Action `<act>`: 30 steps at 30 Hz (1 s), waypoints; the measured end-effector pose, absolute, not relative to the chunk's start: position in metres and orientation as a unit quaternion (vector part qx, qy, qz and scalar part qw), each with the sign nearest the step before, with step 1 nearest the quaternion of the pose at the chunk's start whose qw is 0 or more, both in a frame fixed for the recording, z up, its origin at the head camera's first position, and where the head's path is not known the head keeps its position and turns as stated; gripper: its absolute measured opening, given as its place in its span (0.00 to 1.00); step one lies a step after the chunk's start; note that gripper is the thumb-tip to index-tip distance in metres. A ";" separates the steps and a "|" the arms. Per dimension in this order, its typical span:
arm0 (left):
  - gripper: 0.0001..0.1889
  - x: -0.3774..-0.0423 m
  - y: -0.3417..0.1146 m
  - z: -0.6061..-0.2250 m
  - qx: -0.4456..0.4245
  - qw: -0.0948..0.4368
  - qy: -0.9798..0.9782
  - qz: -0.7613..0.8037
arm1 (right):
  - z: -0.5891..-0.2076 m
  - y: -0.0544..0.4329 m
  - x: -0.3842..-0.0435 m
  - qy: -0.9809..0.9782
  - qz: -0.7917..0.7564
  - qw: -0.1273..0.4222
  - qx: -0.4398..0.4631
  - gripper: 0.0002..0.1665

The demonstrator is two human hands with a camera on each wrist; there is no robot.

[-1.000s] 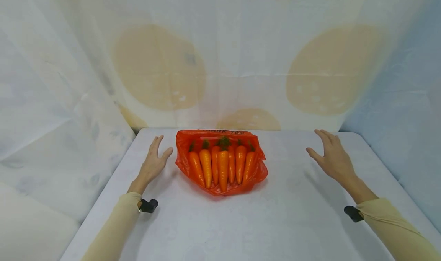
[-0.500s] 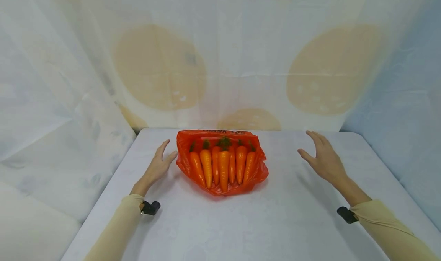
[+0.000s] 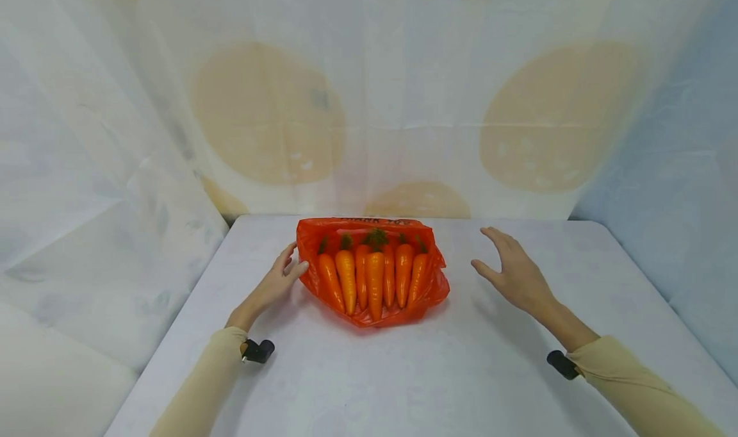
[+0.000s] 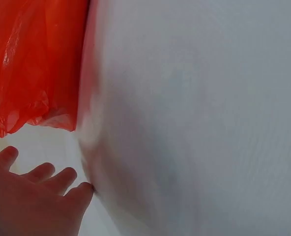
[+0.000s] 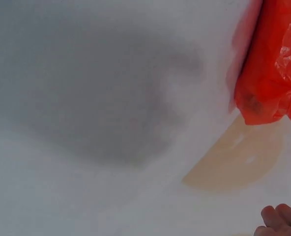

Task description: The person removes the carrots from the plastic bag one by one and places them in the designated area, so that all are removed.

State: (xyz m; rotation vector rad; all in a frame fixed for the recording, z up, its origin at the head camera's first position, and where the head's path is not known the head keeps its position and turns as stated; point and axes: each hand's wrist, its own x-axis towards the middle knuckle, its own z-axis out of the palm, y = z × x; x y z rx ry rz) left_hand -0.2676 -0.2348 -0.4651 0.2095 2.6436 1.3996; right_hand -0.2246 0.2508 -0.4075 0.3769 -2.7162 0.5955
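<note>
A red plastic bag [image 3: 398, 316] lies on the white table, its mouth spread toward me, with black lettering along its far edge. Several orange carrots [image 3: 375, 280] with green tops sit side by side in it. At the bag's left edge is my left hand [image 3: 275, 286], thumb overlapping the red plastic in the head view and fingers loosely bent. The left wrist view shows these fingers [image 4: 42, 172] spread just beyond the end of the bag [image 4: 37, 64]. To the right of the bag, my right hand [image 3: 519, 282] is held over the table with thumb and fingers apart, holding nothing.
The white table [image 3: 403, 379] has rounded far corners. Behind it hangs a pale curtain [image 3: 403, 91] with large tan spots, and more sheeting [image 3: 69, 200] closes off both sides. A black wrist camera [image 3: 258, 351] sits at my left cuff, another camera [image 3: 562, 364] at the right.
Both hands have moved inward toward the bag. The left hand has come right up to its left edge; the right hand has shifted left but is still apart from it. The bag stays in place.
</note>
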 end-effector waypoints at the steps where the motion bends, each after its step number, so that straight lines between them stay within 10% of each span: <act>1: 0.46 -0.268 -0.234 -0.466 0.067 0.078 0.877 0.469 | -0.408 0.247 -0.223 -0.953 0.210 0.170 0.138 0.43; 30: 0.40 -0.273 -0.236 -0.477 0.073 0.162 0.824 0.538 | -0.417 0.154 -0.202 -0.905 0.305 0.165 0.248 0.38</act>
